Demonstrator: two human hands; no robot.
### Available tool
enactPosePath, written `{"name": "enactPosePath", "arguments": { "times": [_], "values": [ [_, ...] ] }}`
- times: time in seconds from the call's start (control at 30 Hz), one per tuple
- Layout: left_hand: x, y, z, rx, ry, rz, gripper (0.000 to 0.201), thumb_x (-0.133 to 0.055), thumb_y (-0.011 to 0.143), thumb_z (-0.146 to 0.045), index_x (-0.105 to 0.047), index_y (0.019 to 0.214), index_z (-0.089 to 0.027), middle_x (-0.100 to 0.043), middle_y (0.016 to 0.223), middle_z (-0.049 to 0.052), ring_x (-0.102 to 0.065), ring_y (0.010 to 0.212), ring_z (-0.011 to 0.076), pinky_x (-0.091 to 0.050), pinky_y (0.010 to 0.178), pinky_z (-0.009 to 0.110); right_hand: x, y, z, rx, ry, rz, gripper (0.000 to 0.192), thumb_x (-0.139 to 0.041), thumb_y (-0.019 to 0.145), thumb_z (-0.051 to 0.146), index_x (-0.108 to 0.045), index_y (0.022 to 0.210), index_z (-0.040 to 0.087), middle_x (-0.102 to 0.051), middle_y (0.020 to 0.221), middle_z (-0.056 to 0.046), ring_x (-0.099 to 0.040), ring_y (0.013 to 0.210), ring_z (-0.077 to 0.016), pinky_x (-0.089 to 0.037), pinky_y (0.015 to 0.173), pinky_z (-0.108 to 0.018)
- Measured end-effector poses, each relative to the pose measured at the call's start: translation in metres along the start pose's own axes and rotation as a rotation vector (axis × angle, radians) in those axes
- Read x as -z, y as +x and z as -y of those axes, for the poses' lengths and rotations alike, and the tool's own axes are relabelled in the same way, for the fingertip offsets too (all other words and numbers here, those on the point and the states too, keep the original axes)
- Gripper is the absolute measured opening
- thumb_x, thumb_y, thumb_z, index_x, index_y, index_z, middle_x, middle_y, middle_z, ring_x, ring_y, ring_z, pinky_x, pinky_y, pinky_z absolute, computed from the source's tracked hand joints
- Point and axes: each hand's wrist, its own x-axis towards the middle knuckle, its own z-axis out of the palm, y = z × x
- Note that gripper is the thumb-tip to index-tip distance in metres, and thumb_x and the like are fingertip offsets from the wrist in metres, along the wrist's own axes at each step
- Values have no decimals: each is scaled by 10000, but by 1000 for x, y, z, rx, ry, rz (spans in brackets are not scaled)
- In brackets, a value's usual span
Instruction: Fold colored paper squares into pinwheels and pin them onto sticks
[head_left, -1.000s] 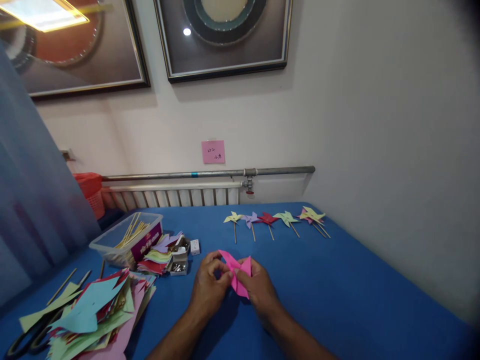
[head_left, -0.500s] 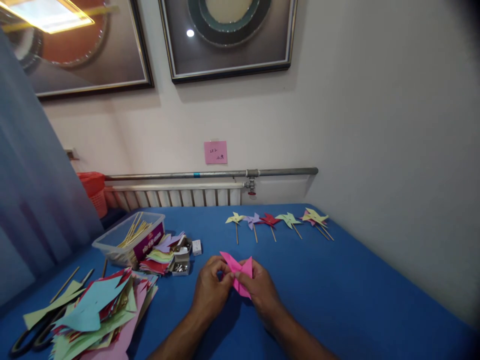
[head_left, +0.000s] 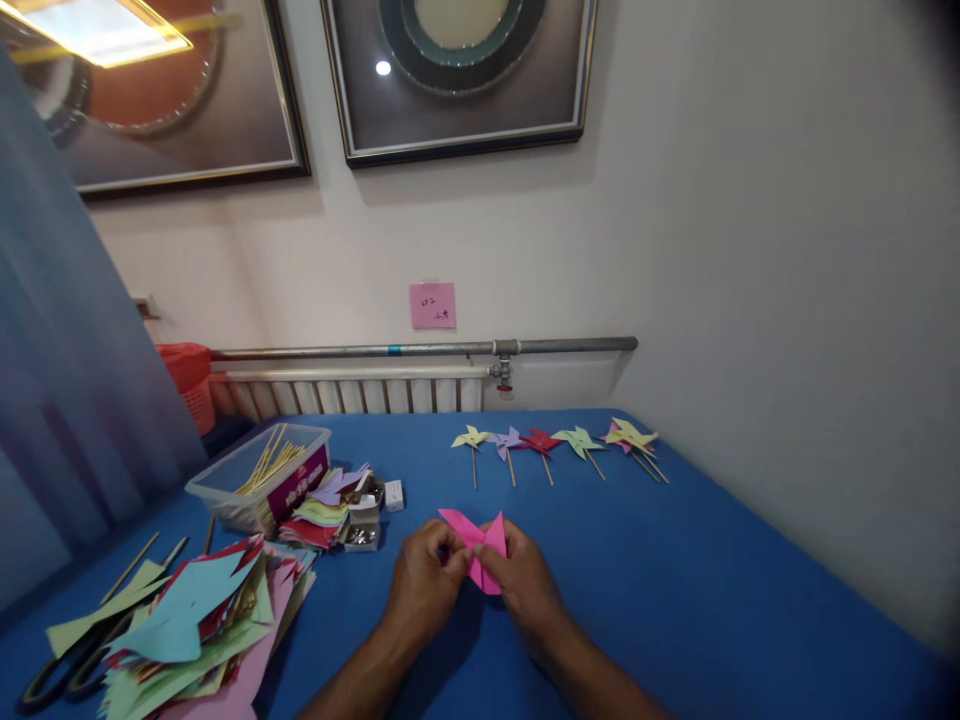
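Above the blue tabletop, a bright pink paper pinwheel [head_left: 489, 578] is pinched between both hands, its points folded in toward the centre. My left hand [head_left: 429, 575] grips it from the left, thumb and fingers closed near the middle. From the right, my right hand [head_left: 525, 578] is closed on it, with the thumb pressed at the centre. Whether a pin or anything small sits under the fingertips is hidden. No stick shows on this pinwheel.
Finished pinwheels on sticks, such as a red one [head_left: 540, 442], lie in a row at the back. To the left are a clear plastic box [head_left: 206, 487] of sticks, small boxes of metal pins [head_left: 362, 537], a pile of coloured paper [head_left: 187, 610] and black-handled scissors [head_left: 84, 672].
Both hands stay in nearly the same place around the pink pinwheel. Its upper left point has dipped slightly. Everything on the table is unmoved.
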Motion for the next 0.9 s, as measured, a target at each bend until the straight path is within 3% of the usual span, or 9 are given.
{"name": "enactPosePath", "arguments": {
  "times": [0.1,0.3,0.47,0.9],
  "values": [
    [0,-1,-4,45,-75,2,159,-641,754,-234,-581,616,-186,-579,651,-14,-522,663,140,-377,657,248,2,-2,5,-20,29,-34,169,-683,674,313,-646,789,195,-602,653,28,-512,596,-150,-407,564,-257],
    [7,9,-6,312,-349,-62,265,-722,660,-421,-626,648,-175,-550,578,-33,-464,551,113,-354,563,240,3,-7,11,-50,95,-51,210,-713,700,347,-633,833,205,-634,672,20,-517,583,-149,-395,536,-247],
    [11,14,-4,454,-464,76,361,-805,555,-469,-647,631,-153,-549,519,-40,-422,490,89,-311,528,235,2,-8,12,-56,79,-28,206,-715,704,352,-636,831,210,-630,655,26,-518,572,-150,-389,530,-248],
    [8,15,-1,439,-384,74,347,-787,529,-456,-578,550,-180,-505,475,-48,-397,470,86,-279,511,238,0,-7,7,-56,77,17,187,-734,687,336,-619,770,214,-591,624,46,-492,558,-139,-394,551,-253]
  ]
}}
